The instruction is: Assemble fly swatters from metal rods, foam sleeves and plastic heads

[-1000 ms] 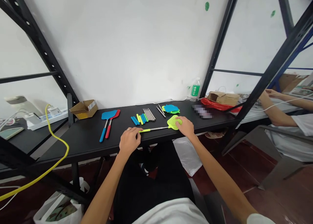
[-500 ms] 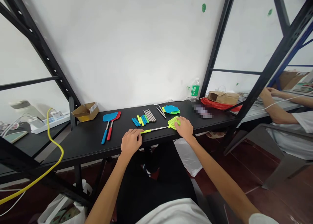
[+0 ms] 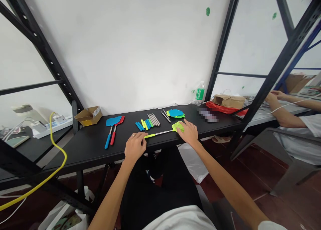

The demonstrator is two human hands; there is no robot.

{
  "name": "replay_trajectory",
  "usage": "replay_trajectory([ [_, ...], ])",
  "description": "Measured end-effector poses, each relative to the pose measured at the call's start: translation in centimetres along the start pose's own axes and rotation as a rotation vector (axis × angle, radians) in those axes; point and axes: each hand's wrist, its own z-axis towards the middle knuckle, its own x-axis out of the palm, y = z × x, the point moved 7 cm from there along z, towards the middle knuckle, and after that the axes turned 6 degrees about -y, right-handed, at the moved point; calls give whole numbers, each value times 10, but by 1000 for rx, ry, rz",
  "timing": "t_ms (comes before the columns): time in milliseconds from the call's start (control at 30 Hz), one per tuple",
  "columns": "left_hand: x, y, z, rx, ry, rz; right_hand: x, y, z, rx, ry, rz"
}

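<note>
A yellow-green fly swatter [image 3: 160, 133] lies along the front of the black table [image 3: 85, 143]. My left hand [image 3: 135, 145] is closed on the end of its yellow handle. My right hand [image 3: 189, 133] rests with fingers flat on its mesh head. Behind them lie a row of blue, yellow and green handle sleeves [image 3: 143, 124], several metal rods [image 3: 153, 119], and a small stack of blue and green swatter heads [image 3: 175, 113]. A blue swatter [image 3: 110, 129] and a red swatter [image 3: 115, 129] lie side by side to the left.
An open cardboard box [image 3: 87, 115] stands at the back left and a water bottle [image 3: 200, 93] at the back right. Black rack posts frame the table. A yellow cable [image 3: 54, 129] hangs at left. Another person's arms [image 3: 283, 114] work at the neighbouring table on the right.
My right hand has slid a little further over the mesh head, covering more of it. The left hand stays on the handle. The view has shifted slightly.
</note>
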Motion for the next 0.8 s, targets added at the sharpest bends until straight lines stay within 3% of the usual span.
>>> replay_trajectory([
  [233,2,-1,-1,8,17,16,4,0,0,-9,72,25],
  [800,4,0,-1,1,42,32,0,3,-1,-15,54,47],
])
